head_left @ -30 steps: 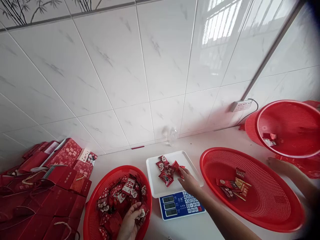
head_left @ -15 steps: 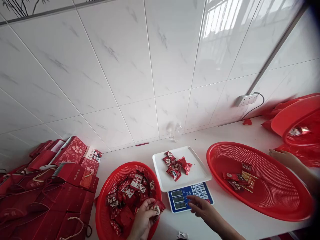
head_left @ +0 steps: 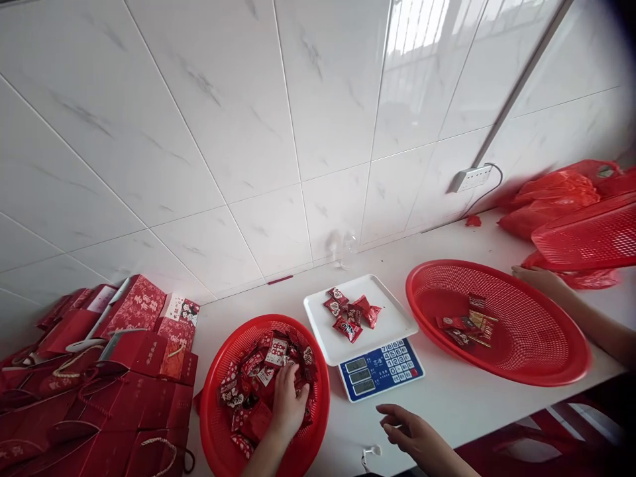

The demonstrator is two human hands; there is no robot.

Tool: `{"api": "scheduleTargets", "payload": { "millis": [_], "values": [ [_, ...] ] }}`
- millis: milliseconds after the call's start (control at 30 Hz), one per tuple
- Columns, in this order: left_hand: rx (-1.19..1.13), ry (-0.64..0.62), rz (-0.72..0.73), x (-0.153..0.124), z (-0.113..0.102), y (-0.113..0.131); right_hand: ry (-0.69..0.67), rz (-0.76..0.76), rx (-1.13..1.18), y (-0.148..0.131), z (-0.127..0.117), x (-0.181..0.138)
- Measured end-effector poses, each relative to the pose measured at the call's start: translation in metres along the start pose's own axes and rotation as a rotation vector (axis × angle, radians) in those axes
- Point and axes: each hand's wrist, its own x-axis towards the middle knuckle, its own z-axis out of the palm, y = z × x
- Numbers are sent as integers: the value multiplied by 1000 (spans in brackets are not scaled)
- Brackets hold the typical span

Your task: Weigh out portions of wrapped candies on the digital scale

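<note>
My left hand (head_left: 289, 399) is down in a round red plastic basket (head_left: 209, 391) full of small red snack packets (head_left: 252, 361). Its fingers are bent, and a red packet shows between fingers and thumb; the fingertips are partly hidden among the others. My right hand (head_left: 405, 429) hovers over the table edge in front of a blue-faced digital scale (head_left: 382, 371), fingers spread and holding nothing. Several red packets (head_left: 348, 329) lie on the scale's white tray (head_left: 322, 341).
A larger red basket (head_left: 527, 351) at the right holds a few packets. Another person's hand (head_left: 539, 278) reaches behind it, beside red plastic bags (head_left: 556, 199) and a tilted red basket (head_left: 591, 232). Red gift boxes (head_left: 134, 391) are stacked at the left. A power strip (head_left: 472, 179) sits on the wall.
My left hand has moved from the basket's near right side, where it held up a packet, down among the packets. My right hand has drawn back from the scale's display. The far-right basket has tilted.
</note>
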Motion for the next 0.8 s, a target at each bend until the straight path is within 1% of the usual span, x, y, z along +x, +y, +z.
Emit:
{"api": "scheduleTargets", "payload": {
  "millis": [67,133,200,267,333,400,433,500,567,600,700,800],
  "values": [
    [68,15,76,11,10,2,-5,4,-35,0,-7,-1],
    [121,7,114,21,19,10,2,-2,-71,-3,-16,-1],
    [206,-24,113,28,24,19,14,-9,-98,-7,-26,0],
    [325,-52,98,29,23,25,23,-18,-114,-8,-37,0],
    [434,-70,97,22,20,28,27,-21,-129,-7,-49,-1],
    [490,-92,73,12,16,28,32,-16,-143,-5,-62,-2],
    [502,-111,36,6,16,27,37,-14,-147,-3,-68,-3],
    [519,-152,-83,-5,18,25,56,-34,-140,-3,-81,-4],
    [485,-186,-207,-14,24,22,78,-83,-114,-6,-94,-4],
    [450,-192,-240,-17,28,20,88,-109,-99,-8,-100,-4],
    [375,-175,-232,-22,39,18,100,-145,-86,-16,-117,-3],
    [386,-184,-208,-22,45,21,127,-143,-137,-20,-131,-3]
  ]
}}
